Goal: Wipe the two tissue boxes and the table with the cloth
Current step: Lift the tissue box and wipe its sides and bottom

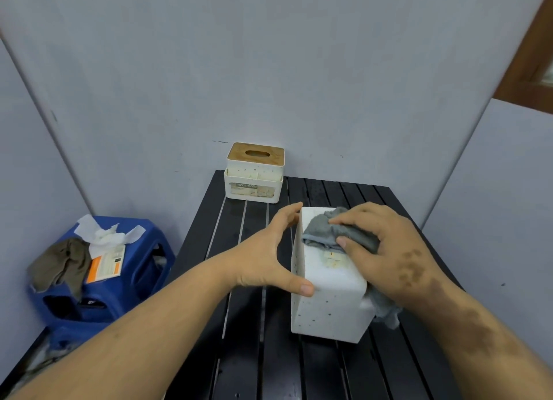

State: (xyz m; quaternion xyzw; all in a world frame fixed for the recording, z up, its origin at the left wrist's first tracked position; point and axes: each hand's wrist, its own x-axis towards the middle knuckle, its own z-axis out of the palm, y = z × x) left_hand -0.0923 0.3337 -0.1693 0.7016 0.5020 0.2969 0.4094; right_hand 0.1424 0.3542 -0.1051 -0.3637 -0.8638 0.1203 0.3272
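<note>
The right hand (395, 250) presses a grey cloth (338, 233) onto the top face of the near white tissue box (329, 304), fingers curled over the cloth; the left hand (269, 256) braces the box's left side, fingers straight and thumb on its near corner; the box stands on the black slatted table (254, 354); a second tissue box with a wooden lid (254, 175) sits at the table's far edge; a blue stool (140, 268) beside the table carries papers and a brown rag.

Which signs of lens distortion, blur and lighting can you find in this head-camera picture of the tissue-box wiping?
Head view: wide-angle bending makes the wall panel edges lean outward and stretches both forearms; the corners are soft; light is even and flat, with faint sheen on the black slatted table; the near tissue box and grey cloth are sharp.
</note>
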